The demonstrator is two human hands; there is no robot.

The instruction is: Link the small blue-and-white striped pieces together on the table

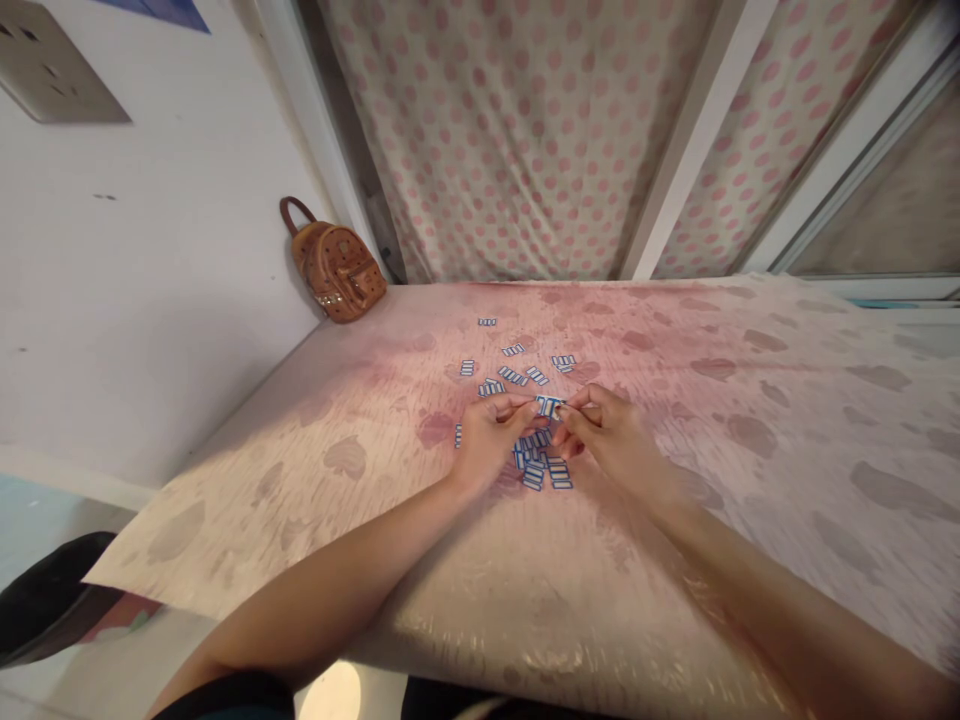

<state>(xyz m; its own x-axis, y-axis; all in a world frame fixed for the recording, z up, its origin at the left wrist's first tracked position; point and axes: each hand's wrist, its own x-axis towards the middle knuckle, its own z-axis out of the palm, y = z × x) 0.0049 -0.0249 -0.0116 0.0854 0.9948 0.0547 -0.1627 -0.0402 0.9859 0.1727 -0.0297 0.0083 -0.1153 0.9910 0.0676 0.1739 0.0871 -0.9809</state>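
A small flat piece (549, 406) with blue edges and white bars is held up between my two hands, just above the table. My left hand (491, 435) pinches its left end between thumb and fingertips. At its right end, the thumb and forefinger of my right hand (604, 430) close on it, with the other fingers curled below. Several similar blue-and-white pieces (559, 473) lie in a loose pile under my hands, partly hidden by them. More such pieces (513, 376) are scattered beyond my fingers, some overlapping.
A patterned pinkish cover (705, 410) lies over the table (420, 610). A small brown backpack (341, 270) stands at the back left against the white wall (150, 260). Behind the table hangs a pink-dotted curtain (517, 140). A dark object (56, 595) is beside the table at lower left.
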